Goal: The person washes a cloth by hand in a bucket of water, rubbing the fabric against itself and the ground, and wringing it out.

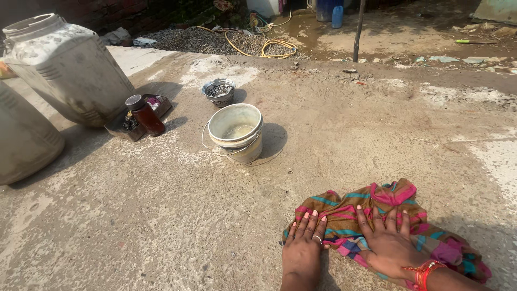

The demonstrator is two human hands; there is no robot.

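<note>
Two hands flat on a striped cloth (388, 221) at the bottom of the view, fingers spread, palms down. Left hand (302, 245) sits on the cloth's left edge w/ a ring on one finger, fingers apart, not clamped on anything, just pressing. Right hand (389, 242) is on the middle of the cloth, also splayed open, red thread band at the wrist. Cloth is bunched up, pink/teal/brown stripes, lying straight on the concrete floor (161, 215), btw looks damp and crumpled.

Further up, approx mid-frame, a pale bucket (236, 132) w/ a wire handle, some cloudy liquid inside. Just behind it a small dark patterned bowl (218, 91). Left of the bucket, a brown jar (144, 115) stands in a shallow tray (121, 128) w/ odds and ends.

Far left: two big dirty white plastic drums (64, 67), one cut off by the frame edge. Way back there's gravel, a yellow hose (264, 47) and a blue bottle (337, 16).
</note>
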